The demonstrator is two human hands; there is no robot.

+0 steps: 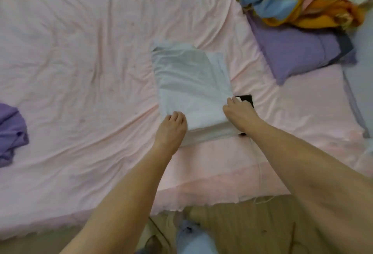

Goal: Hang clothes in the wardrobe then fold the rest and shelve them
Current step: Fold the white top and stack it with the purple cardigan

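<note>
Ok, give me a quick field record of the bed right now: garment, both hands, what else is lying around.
garment: white garment, partly folded, flat on the pink sheet
left hand: fingers curled over its near left corner
right hand: at its near right edge, fingers curled on the fabric
under right hand: dark object, mostly hidden, unclear what
other items: purple cloth at left; purple pillow; orange and blue clothes pile at top right

White garment (191,84) and right hand (240,112) mostly hide a black object (247,99).
</note>
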